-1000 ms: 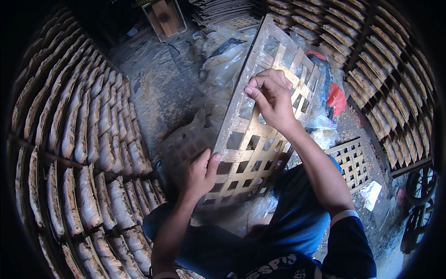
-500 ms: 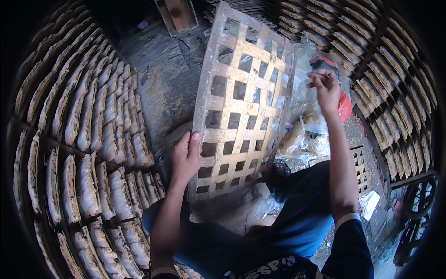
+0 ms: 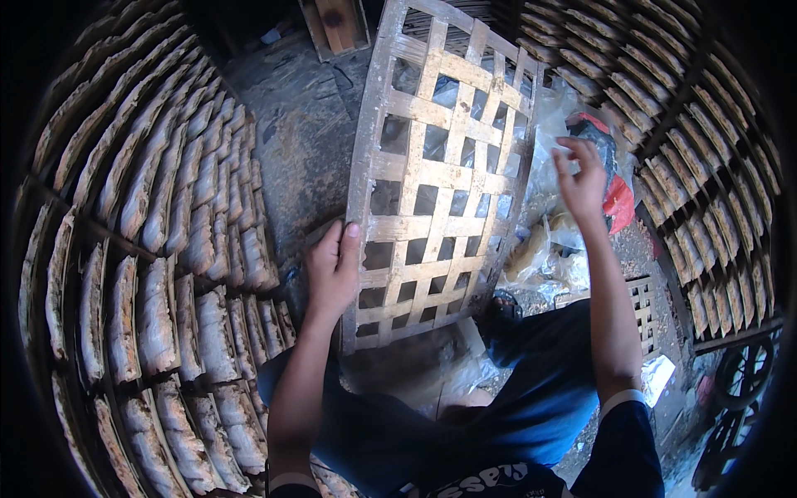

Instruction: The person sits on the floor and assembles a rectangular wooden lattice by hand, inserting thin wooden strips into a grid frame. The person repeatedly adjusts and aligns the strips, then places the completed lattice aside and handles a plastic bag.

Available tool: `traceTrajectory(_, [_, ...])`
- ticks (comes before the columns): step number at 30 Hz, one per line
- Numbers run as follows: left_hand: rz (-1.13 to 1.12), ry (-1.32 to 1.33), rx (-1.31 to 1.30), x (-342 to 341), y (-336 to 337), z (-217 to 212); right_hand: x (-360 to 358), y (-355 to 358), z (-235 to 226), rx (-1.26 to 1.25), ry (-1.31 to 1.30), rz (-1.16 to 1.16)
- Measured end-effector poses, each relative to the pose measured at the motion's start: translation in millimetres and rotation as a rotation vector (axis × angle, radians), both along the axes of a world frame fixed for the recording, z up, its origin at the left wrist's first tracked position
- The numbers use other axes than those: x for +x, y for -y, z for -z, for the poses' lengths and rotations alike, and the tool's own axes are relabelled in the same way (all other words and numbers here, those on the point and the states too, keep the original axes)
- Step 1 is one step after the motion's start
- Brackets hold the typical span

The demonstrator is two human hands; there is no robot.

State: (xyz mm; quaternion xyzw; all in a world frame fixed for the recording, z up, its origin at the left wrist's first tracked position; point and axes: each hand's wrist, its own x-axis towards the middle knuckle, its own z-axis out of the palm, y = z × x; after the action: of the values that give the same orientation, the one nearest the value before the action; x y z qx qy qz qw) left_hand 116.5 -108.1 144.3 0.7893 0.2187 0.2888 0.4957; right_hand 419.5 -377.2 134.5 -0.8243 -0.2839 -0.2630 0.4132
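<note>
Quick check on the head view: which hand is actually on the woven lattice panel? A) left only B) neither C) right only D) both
A. The left hand grips the left edge of the bamboo lattice panel, thumb over the front; the right hand is raised with fingers spread, apart from the panel's right edge, over the clear plastic bags.

This is an open-air drying yard of a small food workshop. From seven to eleven o'clock, rows of drying racks (image 3: 158, 249) carry pale flat pieces laid out in lines, and more racks (image 3: 706, 158) fill one to four o'clock. A bare, stained concrete floor (image 3: 303, 141) runs between them toward twelve, with a wooden crate (image 3: 336, 23) and heaped plastic bags (image 3: 548, 249) near the centre.
</note>
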Motion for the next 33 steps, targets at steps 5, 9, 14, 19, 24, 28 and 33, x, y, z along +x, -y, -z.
traceTrajectory(5, [0.047, -0.054, -0.062, 2.3, 13.0, 6.1, -85.1, -80.4, -38.2, 0.089, 0.188, -0.342])
traceTrajectory(9, [0.125, -0.054, -0.028, 1.8, 22.3, 7.1, -113.9, -107.4, -47.6, 0.083, 0.156, -0.417])
traceTrajectory(14, [0.156, -0.052, 0.064, 3.7, 29.5, -2.6, -118.0, -119.2, -39.9, 0.205, 0.089, -0.456])
traceTrajectory(19, [0.178, -0.028, 0.173, 1.3, 26.6, -1.8, -121.8, -116.9, -35.3, 0.218, 0.032, -0.468])
traceTrajectory(24, [0.172, -0.051, 0.189, -0.4, 29.9, -4.6, -117.6, -113.5, -33.4, 0.167, 0.007, -0.518])
traceTrajectory(28, [0.16, -0.038, 0.186, -3.9, 31.8, 2.1, -122.4, -111.6, -39.4, 0.048, 0.035, -0.524])
traceTrajectory(33, [0.108, -0.083, 0.094, -9.1, 26.5, 13.8, -110.3, -112.7, -26.7, 0.036, -0.053, -0.618])
